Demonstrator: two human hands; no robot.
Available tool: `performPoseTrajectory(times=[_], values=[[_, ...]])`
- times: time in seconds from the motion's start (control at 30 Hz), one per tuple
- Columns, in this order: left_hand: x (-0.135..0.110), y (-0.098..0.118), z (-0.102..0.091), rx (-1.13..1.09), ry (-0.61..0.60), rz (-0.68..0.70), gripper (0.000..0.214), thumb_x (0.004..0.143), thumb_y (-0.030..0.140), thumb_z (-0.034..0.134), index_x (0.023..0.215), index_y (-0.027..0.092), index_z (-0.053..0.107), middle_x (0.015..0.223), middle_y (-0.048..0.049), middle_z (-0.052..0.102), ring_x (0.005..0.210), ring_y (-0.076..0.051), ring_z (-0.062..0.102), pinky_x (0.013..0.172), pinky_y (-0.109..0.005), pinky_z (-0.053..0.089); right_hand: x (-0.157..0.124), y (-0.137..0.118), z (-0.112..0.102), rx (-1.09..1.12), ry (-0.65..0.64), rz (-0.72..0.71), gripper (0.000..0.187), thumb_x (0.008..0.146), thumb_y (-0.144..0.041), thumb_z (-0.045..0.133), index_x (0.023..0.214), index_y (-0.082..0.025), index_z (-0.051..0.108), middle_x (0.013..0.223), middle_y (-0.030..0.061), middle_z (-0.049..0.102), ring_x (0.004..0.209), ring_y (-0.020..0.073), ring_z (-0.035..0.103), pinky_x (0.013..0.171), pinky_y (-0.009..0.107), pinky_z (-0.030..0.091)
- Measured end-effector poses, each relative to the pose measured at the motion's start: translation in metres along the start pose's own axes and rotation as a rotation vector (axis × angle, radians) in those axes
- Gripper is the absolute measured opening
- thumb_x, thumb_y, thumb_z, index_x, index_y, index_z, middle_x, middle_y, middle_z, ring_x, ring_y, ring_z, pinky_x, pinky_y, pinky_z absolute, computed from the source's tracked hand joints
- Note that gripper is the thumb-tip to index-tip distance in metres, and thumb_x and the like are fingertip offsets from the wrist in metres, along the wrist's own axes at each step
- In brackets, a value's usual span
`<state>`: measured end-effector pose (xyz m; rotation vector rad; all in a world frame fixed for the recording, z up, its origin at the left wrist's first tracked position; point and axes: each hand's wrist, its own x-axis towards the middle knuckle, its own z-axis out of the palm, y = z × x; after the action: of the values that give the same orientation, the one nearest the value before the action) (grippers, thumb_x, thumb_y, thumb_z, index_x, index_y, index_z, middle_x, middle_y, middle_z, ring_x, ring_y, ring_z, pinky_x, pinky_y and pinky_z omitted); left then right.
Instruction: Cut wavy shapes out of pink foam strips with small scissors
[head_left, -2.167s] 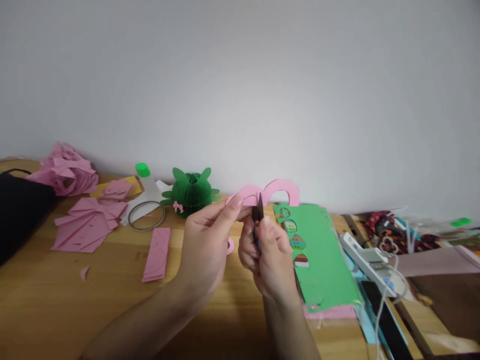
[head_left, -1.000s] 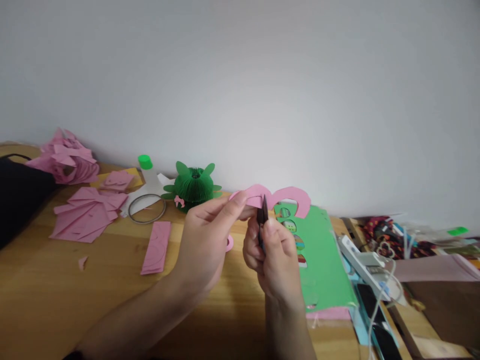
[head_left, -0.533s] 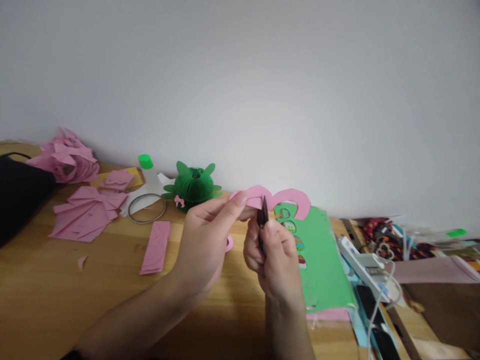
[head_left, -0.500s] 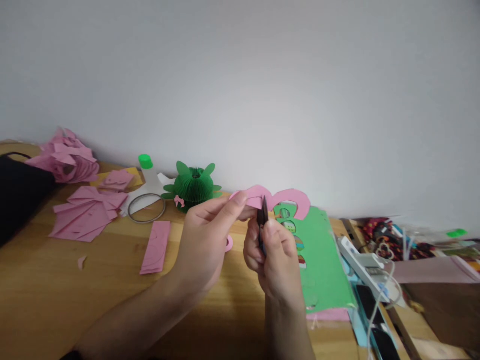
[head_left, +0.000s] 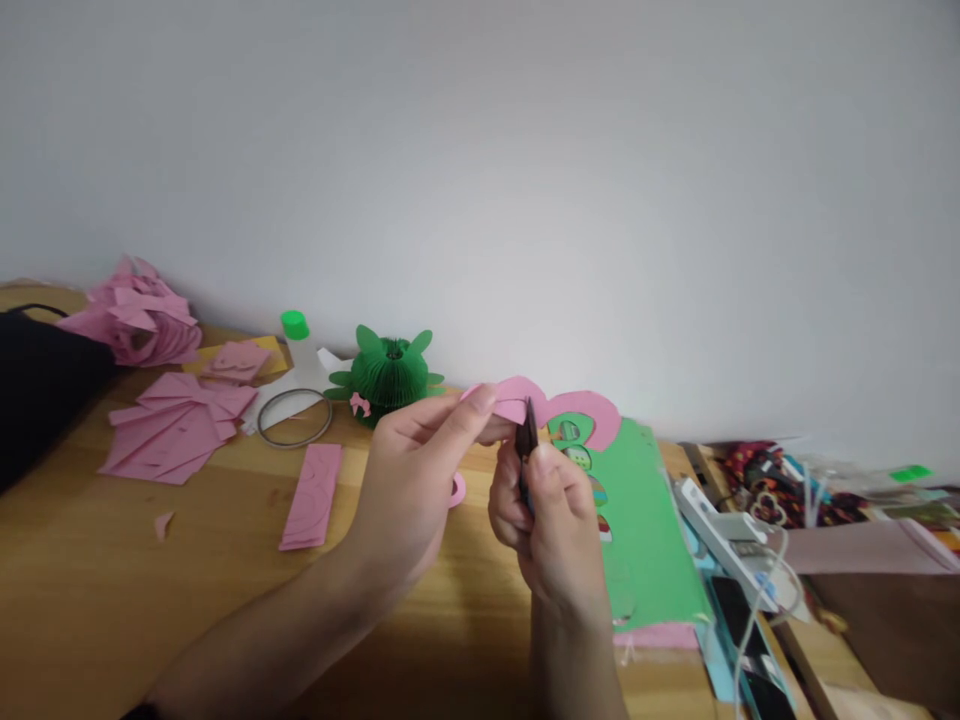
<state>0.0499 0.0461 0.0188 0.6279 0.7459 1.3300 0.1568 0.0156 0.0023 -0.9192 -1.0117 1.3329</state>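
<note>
Midair, left hand (head_left: 409, 490) pinches pink paper cutout (head_left: 555, 405); right hand (head_left: 551, 520) clenched around small black scissors (head_left: 527, 440), blades at its edge.

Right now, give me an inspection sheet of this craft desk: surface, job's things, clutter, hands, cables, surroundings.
Surface: wooden table, strewn with craft paper.
Job's things: pink paper cutout with curved arches, held above the table; small dark scissors, blades at its edge.
Clutter: pink paper scraps, green honeycomb ornament, metal ring, green-capped bottle, green sheet with egg-shaped cutouts.
Hands: left hand pinches the pink paper cutout; right hand grips the scissors.
Cables: white cable loops beside a white power strip at right.
Surroundings: plain white wall; black bag at far left.
</note>
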Motion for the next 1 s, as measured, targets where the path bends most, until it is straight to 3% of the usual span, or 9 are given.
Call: performPoseTrajectory(times=[0.1, 0.27, 0.5, 0.77, 0.9, 1.0], values=[[0.0008, 0.0003, -0.0005, 0.019, -0.012, 0.002, 0.02, 0.079, 0.038, 0.074, 0.07, 0.02, 0.075, 0.072, -0.0029, 0.074, 0.045, -0.008, 0.05, 0.041, -0.023, 0.034, -0.0008, 0.0, -0.0003, 0.018, -0.01, -0.013, 0.04, 0.091, -0.051, 0.059, 0.069, -0.019, 0.051, 0.049, -0.0103, 0.029, 0.039, 0.0045, 0.015, 0.036, 0.017, 0.017], [0.001, 0.0013, -0.001, 0.022, -0.008, 0.004, 0.021, 0.078, 0.039, 0.075, 0.073, 0.019, 0.075, 0.072, -0.0035, 0.074, 0.057, -0.013, 0.06, 0.047, -0.023, 0.041, -0.0011, 0.0006, -0.0013, 0.027, -0.014, 0.001, 0.04, 0.092, -0.05, 0.058, 0.068, -0.019, 0.05, 0.049, -0.0096, 0.03, 0.04, 0.0048, 0.016, 0.036, 0.017, 0.017], [0.0009, 0.0008, 0.0002, 0.053, -0.118, 0.058, 0.008, 0.076, 0.028, 0.078, 0.08, 0.022, 0.078, 0.077, -0.0011, 0.073, 0.082, -0.015, 0.067, 0.077, -0.023, 0.052, 0.0018, 0.0017, -0.0004, 0.079, 0.001, -0.043, 0.038, 0.092, -0.048, 0.06, 0.069, -0.018, 0.054, 0.049, -0.0102, 0.03, 0.04, 0.004, 0.014, 0.036, 0.016, 0.017], [0.0017, -0.0008, -0.0053, 0.129, -0.088, 0.005, 0.012, 0.076, 0.033, 0.078, 0.07, 0.022, 0.076, 0.06, 0.0009, 0.061, 0.072, -0.014, 0.06, 0.068, -0.023, 0.05, 0.0008, 0.0013, -0.0018, 0.099, -0.016, -0.044, 0.036, 0.092, -0.046, 0.061, 0.07, -0.017, 0.057, 0.049, -0.0101, 0.03, 0.04, 0.0033, 0.014, 0.036, 0.014, 0.017], [0.0017, -0.0009, -0.0058, 0.118, -0.116, 0.012, 0.011, 0.077, 0.033, 0.076, 0.074, 0.022, 0.077, 0.065, 0.0012, 0.063, 0.056, -0.009, 0.049, 0.059, -0.023, 0.047, -0.0008, 0.0007, -0.0019, 0.101, -0.025, -0.049, 0.035, 0.093, -0.045, 0.06, 0.071, -0.017, 0.057, 0.05, -0.0099, 0.03, 0.04, 0.0034, 0.016, 0.036, 0.014, 0.016], [0.0019, -0.0002, -0.0058, 0.136, -0.113, 0.023, 0.014, 0.077, 0.034, 0.076, 0.073, 0.021, 0.076, 0.067, 0.0005, 0.064, 0.055, -0.008, 0.049, 0.057, -0.023, 0.047, -0.0015, 0.0006, -0.0024, 0.106, -0.039, -0.049, 0.035, 0.093, -0.044, 0.06, 0.071, -0.017, 0.057, 0.05, -0.01, 0.03, 0.04, 0.0033, 0.015, 0.036, 0.014, 0.017]])
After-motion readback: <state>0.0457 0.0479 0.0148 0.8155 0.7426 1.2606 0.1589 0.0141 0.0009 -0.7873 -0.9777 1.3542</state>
